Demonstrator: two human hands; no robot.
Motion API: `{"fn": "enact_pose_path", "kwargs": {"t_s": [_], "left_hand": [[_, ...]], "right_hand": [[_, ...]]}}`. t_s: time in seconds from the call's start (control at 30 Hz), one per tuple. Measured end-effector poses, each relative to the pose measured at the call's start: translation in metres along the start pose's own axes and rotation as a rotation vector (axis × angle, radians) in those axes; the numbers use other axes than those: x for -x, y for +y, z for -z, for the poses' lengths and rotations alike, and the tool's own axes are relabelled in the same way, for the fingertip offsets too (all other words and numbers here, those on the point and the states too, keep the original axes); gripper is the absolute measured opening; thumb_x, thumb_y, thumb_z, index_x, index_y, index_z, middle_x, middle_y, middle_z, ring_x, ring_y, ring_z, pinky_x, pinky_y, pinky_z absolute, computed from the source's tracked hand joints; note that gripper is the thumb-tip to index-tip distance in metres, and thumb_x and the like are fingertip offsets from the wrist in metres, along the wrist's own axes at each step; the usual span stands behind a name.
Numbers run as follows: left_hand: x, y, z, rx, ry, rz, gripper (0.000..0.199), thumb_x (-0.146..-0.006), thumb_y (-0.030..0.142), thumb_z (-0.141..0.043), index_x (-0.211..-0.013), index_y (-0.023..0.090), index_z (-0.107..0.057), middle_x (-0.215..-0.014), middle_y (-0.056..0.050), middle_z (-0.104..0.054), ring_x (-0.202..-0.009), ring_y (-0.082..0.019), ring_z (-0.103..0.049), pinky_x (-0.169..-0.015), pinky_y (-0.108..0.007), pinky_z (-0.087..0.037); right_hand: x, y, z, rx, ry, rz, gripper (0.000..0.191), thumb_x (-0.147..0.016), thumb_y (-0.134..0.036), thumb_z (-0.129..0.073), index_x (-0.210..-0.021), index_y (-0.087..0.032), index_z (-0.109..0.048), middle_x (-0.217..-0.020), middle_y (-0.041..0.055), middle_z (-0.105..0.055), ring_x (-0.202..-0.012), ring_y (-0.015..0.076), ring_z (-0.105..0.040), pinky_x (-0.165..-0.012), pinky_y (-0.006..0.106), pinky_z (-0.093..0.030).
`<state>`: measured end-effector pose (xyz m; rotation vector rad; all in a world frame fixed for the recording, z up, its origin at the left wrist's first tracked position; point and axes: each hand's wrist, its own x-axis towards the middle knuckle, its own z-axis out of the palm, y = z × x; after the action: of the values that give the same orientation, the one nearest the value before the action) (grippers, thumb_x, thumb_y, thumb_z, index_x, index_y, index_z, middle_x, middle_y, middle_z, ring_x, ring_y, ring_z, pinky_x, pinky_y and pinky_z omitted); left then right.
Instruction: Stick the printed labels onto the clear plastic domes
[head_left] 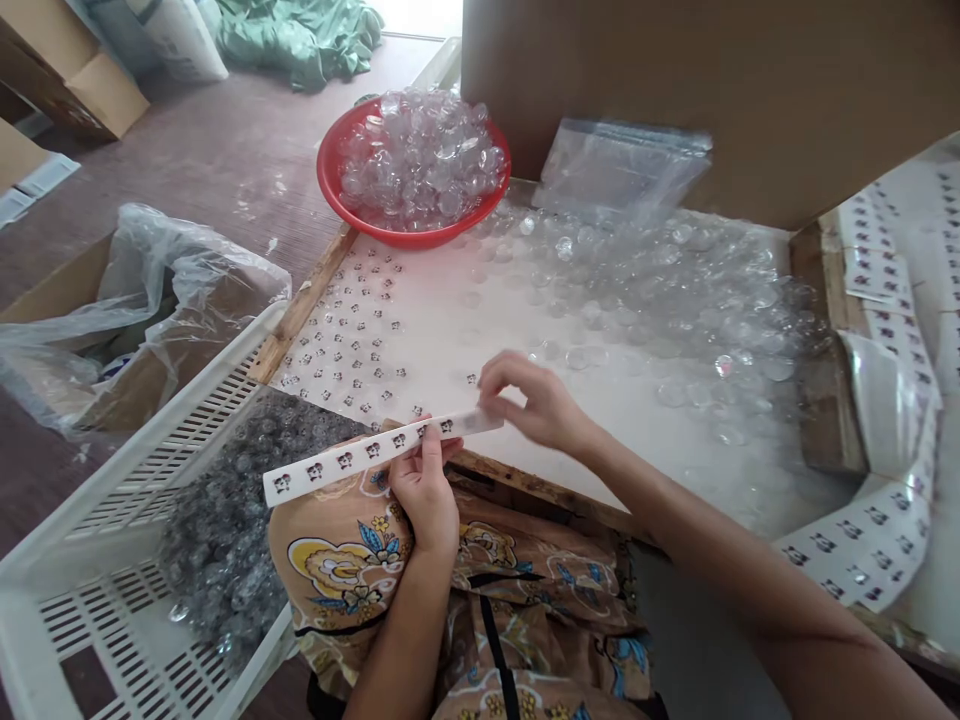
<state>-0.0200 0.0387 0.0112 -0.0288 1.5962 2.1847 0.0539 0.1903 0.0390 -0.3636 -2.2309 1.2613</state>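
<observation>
My left hand (429,490) is closed on a long white strip of panda stickers (345,461), its thumb pressed on top. The strip slants over my lap, and several small panda prints run along it. At the strip's right end, my right hand (536,400) is bent in a pinch. A single small panda sticker (471,379) shows right at its fingertips. On the left part of the white tabletop (465,330), many panda prints (337,345) are laid out in rows, with clear round pieces seemingly over some of them.
A red basin (412,238) heaped with clear domed pieces stands at the back. More clear pieces (675,260) cover the table's right side, near a plastic bag (622,165). Sticker rolls (892,400) hang at right. A white crate (97,545) holds finished-looking pieces (232,520).
</observation>
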Motion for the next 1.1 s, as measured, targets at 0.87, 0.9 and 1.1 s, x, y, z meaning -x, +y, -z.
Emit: {"fn": "enact_pose_path", "kwargs": {"t_s": [0.87, 0.9, 1.1], "left_hand": [[0.003, -0.001, 0.002, -0.094, -0.034, -0.005, 0.036, -0.076, 0.04, -0.077, -0.098, 0.012, -0.072, -0.093, -0.008, -0.075, -0.065, -0.016, -0.071, -0.061, -0.029, -0.061], [0.003, -0.001, 0.002, -0.098, -0.033, -0.005, 0.036, -0.076, 0.04, -0.077, -0.098, 0.012, -0.072, -0.093, -0.008, -0.075, -0.065, -0.016, -0.071, -0.061, -0.029, -0.061], [0.004, -0.001, 0.002, -0.099, -0.049, -0.009, 0.033, -0.077, 0.039, -0.076, -0.097, 0.013, -0.072, -0.091, -0.007, -0.075, -0.065, -0.015, -0.07, -0.061, -0.029, -0.061]], "right_hand": [[-0.074, 0.07, -0.016, 0.473, 0.066, -0.483, 0.012, -0.075, -0.017, -0.065, -0.085, -0.02, -0.06, -0.08, 0.0032, -0.066, -0.074, 0.0182, -0.058, -0.071, 0.03, -0.042], [-0.073, 0.07, -0.019, 0.466, 0.07, -0.465, 0.015, -0.075, -0.018, -0.065, -0.089, -0.02, -0.06, -0.08, 0.0027, -0.067, -0.073, 0.0182, -0.058, -0.07, 0.03, -0.042], [-0.076, 0.07, -0.012, 0.482, 0.163, -0.379, 0.013, -0.086, -0.016, -0.05, -0.091, -0.02, -0.061, -0.092, 0.0078, -0.068, -0.08, 0.0205, -0.061, -0.075, 0.033, -0.044]]}}
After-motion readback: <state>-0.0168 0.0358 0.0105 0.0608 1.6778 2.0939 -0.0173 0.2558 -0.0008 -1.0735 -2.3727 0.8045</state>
